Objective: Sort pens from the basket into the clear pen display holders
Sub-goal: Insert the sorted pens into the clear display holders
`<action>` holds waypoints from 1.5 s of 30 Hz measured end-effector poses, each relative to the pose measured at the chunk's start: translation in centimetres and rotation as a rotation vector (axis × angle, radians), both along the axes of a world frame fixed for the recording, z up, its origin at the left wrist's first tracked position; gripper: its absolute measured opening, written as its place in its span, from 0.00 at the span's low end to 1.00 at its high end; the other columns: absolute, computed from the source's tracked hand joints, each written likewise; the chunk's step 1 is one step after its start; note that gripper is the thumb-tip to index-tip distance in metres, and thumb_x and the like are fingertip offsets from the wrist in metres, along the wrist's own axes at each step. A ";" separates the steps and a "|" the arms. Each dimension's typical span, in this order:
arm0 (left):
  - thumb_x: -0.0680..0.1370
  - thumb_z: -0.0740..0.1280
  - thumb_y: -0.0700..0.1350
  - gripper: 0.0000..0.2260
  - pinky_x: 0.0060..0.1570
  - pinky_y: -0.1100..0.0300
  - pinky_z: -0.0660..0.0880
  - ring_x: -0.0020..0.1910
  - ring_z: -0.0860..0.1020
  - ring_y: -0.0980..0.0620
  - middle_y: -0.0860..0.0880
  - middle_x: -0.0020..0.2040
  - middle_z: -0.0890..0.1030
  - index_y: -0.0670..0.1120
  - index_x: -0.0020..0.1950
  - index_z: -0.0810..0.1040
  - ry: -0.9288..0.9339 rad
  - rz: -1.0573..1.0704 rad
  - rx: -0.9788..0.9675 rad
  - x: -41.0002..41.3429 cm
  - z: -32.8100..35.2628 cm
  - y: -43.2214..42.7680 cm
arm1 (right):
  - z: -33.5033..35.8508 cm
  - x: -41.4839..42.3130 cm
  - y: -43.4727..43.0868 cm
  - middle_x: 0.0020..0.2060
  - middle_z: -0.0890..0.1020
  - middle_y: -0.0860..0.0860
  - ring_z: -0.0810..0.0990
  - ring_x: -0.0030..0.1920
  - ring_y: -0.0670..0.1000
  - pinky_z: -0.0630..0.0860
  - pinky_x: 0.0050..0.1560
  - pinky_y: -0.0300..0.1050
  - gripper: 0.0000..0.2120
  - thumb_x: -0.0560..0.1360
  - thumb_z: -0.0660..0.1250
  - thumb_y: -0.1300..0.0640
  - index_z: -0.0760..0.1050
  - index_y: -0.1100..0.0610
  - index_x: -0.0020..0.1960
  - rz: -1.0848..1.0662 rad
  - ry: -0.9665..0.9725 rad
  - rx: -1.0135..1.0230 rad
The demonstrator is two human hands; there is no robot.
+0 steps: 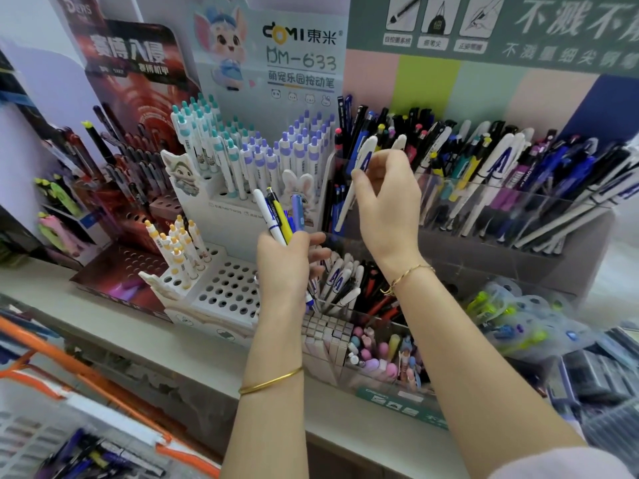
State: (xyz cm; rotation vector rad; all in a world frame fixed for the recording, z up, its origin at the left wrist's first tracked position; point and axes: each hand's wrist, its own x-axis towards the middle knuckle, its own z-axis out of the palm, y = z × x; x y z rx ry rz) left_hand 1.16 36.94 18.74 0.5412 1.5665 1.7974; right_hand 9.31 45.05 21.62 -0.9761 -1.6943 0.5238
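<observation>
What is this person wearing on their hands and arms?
Both hands are bare, with no gloves. The left hand has a plain, smooth gold bangle round its wrist. The right hand wears a thinner gold bracelet that looks twisted or knotted. The forearms are uncovered; a pale sleeve shows only at the right arm's upper end.

The basket (31,433) is cut off bottom left, its pens (90,461) blurred

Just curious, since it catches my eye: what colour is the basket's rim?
Orange. The basket rim shows best in the head view, lower left.
</observation>
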 end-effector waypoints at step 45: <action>0.78 0.61 0.35 0.05 0.29 0.64 0.72 0.31 0.77 0.57 0.52 0.33 0.81 0.44 0.49 0.73 0.005 0.016 -0.022 0.2 -0.5 0.7 | -1.3 -1.0 0.0 0.45 0.81 0.52 0.79 0.47 0.53 0.76 0.50 0.52 0.05 0.76 0.66 0.61 0.76 0.60 0.52 -0.008 -0.146 -0.063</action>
